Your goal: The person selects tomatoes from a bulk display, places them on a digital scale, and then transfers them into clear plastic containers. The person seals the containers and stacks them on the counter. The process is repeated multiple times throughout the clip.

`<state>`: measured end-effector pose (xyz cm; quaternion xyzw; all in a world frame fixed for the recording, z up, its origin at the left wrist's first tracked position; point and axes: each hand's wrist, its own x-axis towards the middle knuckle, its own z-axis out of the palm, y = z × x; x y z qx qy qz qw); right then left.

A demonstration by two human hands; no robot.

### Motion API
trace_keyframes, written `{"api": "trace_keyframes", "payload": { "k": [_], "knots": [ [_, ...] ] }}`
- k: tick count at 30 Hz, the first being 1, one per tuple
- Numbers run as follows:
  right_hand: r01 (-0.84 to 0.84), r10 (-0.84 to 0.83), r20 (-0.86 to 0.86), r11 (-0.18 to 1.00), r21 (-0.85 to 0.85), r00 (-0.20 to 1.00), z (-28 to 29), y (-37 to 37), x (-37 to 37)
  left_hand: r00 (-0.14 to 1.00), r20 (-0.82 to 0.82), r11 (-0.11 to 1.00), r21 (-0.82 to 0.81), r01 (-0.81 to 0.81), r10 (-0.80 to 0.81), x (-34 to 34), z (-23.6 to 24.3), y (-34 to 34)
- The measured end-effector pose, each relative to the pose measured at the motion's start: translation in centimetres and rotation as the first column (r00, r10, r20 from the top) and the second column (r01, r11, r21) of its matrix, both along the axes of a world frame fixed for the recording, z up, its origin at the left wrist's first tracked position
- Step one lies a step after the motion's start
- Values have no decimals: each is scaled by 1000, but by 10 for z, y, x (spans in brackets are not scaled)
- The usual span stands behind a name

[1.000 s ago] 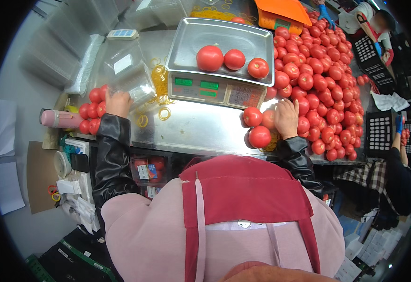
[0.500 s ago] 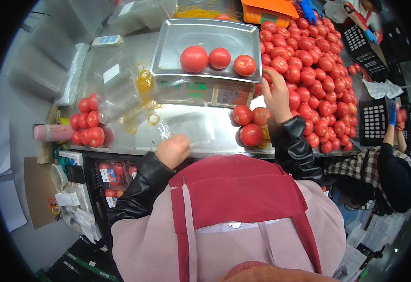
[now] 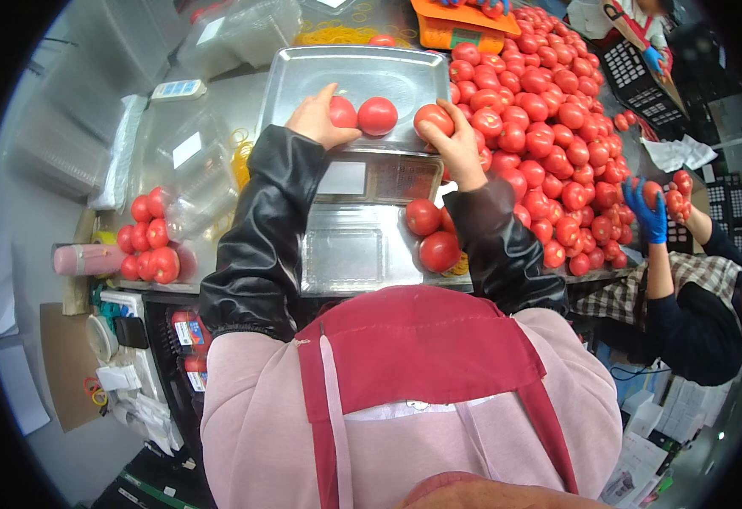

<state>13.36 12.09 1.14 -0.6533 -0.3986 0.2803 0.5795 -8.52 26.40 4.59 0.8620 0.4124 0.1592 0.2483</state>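
Note:
My left hand [image 3: 314,120] curls round the left tomato [image 3: 344,111] on the steel tray [image 3: 345,72] of the weighing scale. With thumb and fingers, my right hand [image 3: 457,146] grips another tomato [image 3: 432,121] at the tray's right front edge. Between them a third tomato [image 3: 378,116] sits untouched on the tray. Below the tray, in front of me, a clear plastic box [image 3: 345,248] lies open. Its lid, bearing a white label [image 3: 343,178], leans up against the front of the scale. My right forearm partly covers a few tomatoes [image 3: 424,217] beside the box.
A large heap of tomatoes [image 3: 557,127] covers the right side. At left are a small tomato pile [image 3: 152,233], a pink bottle [image 3: 83,260] and stacked clear boxes [image 3: 210,161]. An orange scale [image 3: 464,25] stands behind. A co-worker's blue-gloved hand [image 3: 647,208] holds tomatoes at right.
Both hands have moved onto the tray and taken hold of tomatoes. The clear box now lies open before the scale. The co-worker at right has moved nearer the heap.

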Motion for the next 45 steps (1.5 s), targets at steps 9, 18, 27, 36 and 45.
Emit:
{"api": "trace_keyframes", "payload": {
  "k": [9, 18, 27, 36, 45],
  "knots": [
    [-310, 389, -817, 911, 273, 425, 5, -85, -38, 110, 844, 565, -442, 697, 524, -49, 17, -18],
    [-553, 623, 106, 749, -365, 775, 17, -94, -97, 926, 197, 947, 79, 311, -321, -124, -39, -137],
    [-107, -62, 635, 969, 225, 770, 32, 18, -61, 911, -110, 876, 250, 412, -397, -94, -76, -155],
    [-189, 171, 320, 982, 27, 932, 43, 33, -52, 943, -100, 893, 303, 334, -319, -92, -89, -157],
    [-660, 569, 693, 730, -177, 443, -2, -101, -134, 891, 433, 980, -78, 185, -134, -106, -98, -143]
  ]
}}
